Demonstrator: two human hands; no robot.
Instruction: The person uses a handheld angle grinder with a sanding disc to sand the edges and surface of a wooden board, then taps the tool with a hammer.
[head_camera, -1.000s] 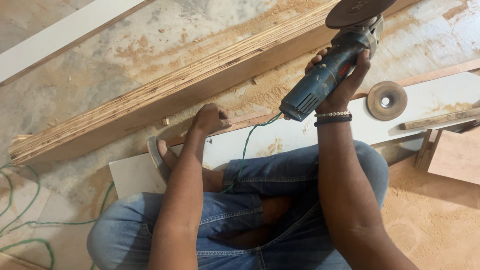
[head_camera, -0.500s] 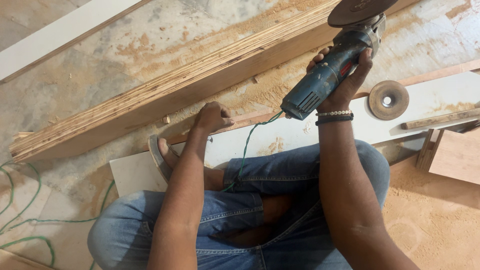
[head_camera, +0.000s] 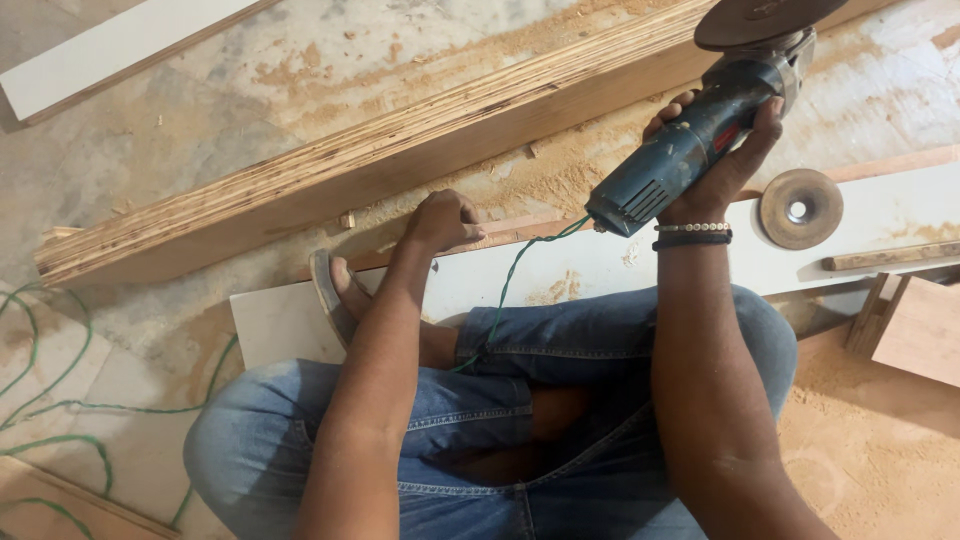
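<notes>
My right hand (head_camera: 715, 160) grips the blue body of an angle grinder (head_camera: 690, 150), lifted off the floor, its dark round disc (head_camera: 765, 20) at the top edge of the view. A green cord (head_camera: 510, 280) runs from its tail down to my lap. My left hand (head_camera: 445, 218) is closed in a fist, knuckles resting on a thin wooden strip (head_camera: 510, 232) at the edge of a white board (head_camera: 600, 270). A long layered plywood beam (head_camera: 400, 150) lies just beyond both hands. I sit cross-legged in jeans.
A loose round grinding disc (head_camera: 800, 207) lies on the white board at the right. Small wooden blocks (head_camera: 920, 325) sit at the right edge. Sawdust covers the floor. Green cable loops (head_camera: 50, 420) lie at the left. Another white board (head_camera: 110, 55) is at the top left.
The grinder in my right hand has shifted very slightly; my left fist stays on the strip. Nothing else has moved.
</notes>
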